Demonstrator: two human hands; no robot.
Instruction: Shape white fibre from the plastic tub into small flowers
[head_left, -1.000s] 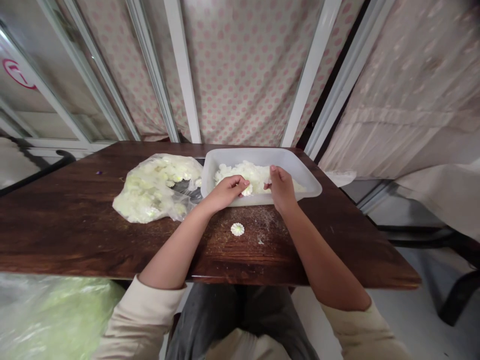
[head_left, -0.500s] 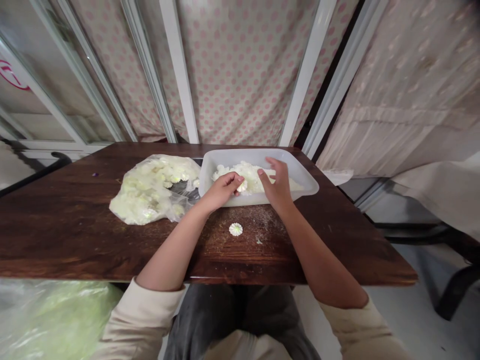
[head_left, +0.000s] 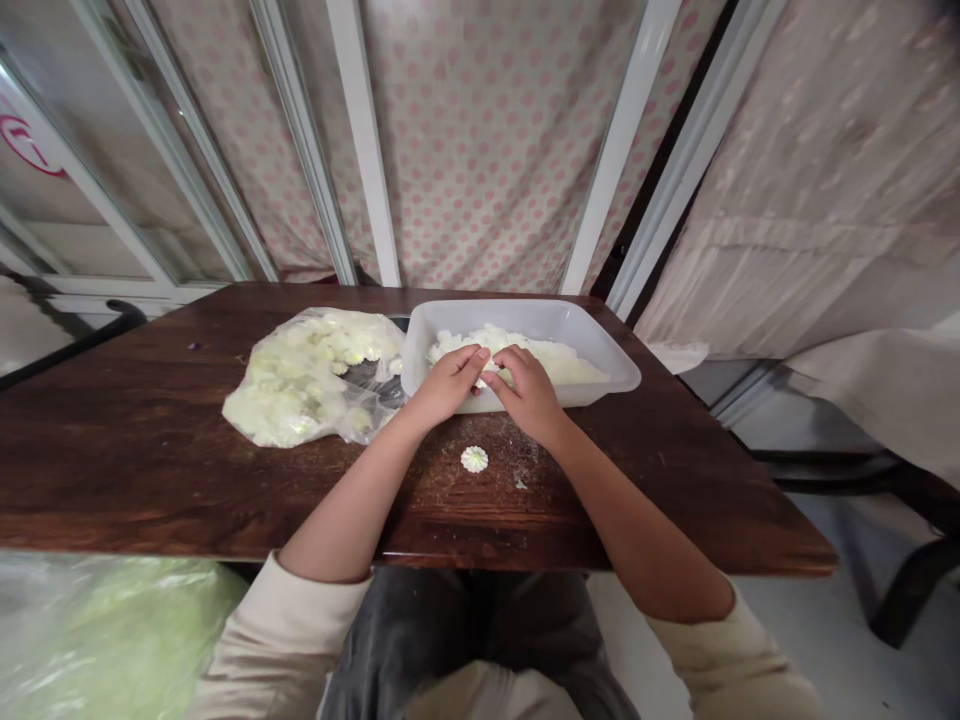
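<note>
Grip: left hand (head_left: 447, 386) and right hand (head_left: 529, 393) together, fingertips closed on a cream flower (head_left: 500, 376), partly hidden, above a translucent plastic tub (head_left: 600, 373) of loose white flowers (head_left: 517, 352). Beside: clear bag (head_left: 300, 380) of flowers; single flower (head_left: 474, 459); wooden counter (head_left: 150, 450).

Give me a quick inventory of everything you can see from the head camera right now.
dark brown wooden table: 1, dark brown, centre of view
translucent white plastic tray: 1, white, far side of table
pale cream flower heads: a heap, cream, inside tray
clear plastic bag of pale flower heads: 1, pale yellow-green, on table left of tray
single ridged cream flower head: 1, cream, on table nearer than tray
pink-dotted fabric curtain: 1, pale with pink dots, behind table
pale green plastic bag: 1, pale green, below table at left
left hand: 1, at tray's near rim
right hand: 1, at near rim, fingers meeting left hand's
</note>
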